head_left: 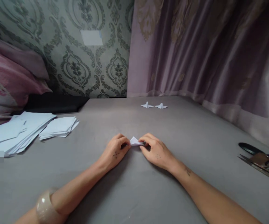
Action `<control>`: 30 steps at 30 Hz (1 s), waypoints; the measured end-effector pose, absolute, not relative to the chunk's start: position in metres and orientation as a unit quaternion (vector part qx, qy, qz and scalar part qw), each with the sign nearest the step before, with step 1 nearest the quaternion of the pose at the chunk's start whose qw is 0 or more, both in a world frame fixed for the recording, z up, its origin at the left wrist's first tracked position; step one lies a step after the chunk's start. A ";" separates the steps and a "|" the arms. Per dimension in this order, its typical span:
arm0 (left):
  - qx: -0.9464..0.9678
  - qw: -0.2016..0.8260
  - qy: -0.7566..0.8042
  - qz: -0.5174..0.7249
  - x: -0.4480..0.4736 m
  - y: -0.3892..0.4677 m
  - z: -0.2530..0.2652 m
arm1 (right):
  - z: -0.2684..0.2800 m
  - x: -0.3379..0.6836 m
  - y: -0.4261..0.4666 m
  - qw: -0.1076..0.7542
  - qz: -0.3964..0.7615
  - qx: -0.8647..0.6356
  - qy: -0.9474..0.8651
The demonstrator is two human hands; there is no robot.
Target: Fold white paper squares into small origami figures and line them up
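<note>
A small white piece of folded paper (134,141) is pinched between both hands, low over the grey surface. Its upper part comes to a point between my fingertips. My left hand (118,147) grips the left end with fingers and thumb together. On the right end, my right hand (155,149) is closed in the same way. The fingers cover both ends of the paper, so its full shape is hidden. Farther back stand two folded paper cranes, a left one (147,105) and a right one (161,106), side by side with wings spread.
Left on the grey surface (97,193) lie a large stack of white paper (34,124) and a smaller stack of paper squares (59,127). Behind them is a flat black object (55,102). Scissors (253,160) and other small items lie at the right edge. A curtain (195,56) hangs behind.
</note>
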State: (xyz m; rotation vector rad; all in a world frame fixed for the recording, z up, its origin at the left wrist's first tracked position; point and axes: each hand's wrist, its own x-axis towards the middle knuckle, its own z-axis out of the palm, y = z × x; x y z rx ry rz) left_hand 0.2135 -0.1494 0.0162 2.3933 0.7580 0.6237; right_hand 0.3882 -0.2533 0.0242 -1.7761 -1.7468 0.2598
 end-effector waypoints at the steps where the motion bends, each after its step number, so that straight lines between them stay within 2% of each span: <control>1: 0.890 0.272 0.278 0.236 0.214 -0.150 0.017 | 0.024 0.386 -0.254 0.309 0.098 -0.670 -0.667; 6: 0.894 0.249 0.233 0.290 0.214 -0.158 0.028 | 0.022 0.384 -0.255 0.325 0.110 -0.665 -0.663; 13: 0.871 0.302 0.211 0.327 0.209 -0.162 0.036 | 0.027 0.381 -0.248 0.456 0.202 -0.630 -0.595; 21: 0.814 0.438 0.261 0.278 0.208 -0.160 0.033 | 0.031 0.377 -0.248 0.494 0.242 -0.629 -0.550; 26: 0.733 0.529 0.323 0.281 0.211 -0.163 0.038 | 0.032 0.375 -0.248 0.500 0.311 -0.616 -0.523; 30: 0.600 0.680 0.320 0.273 0.214 -0.165 0.038 | 0.039 0.376 -0.251 0.546 0.404 -0.553 -0.483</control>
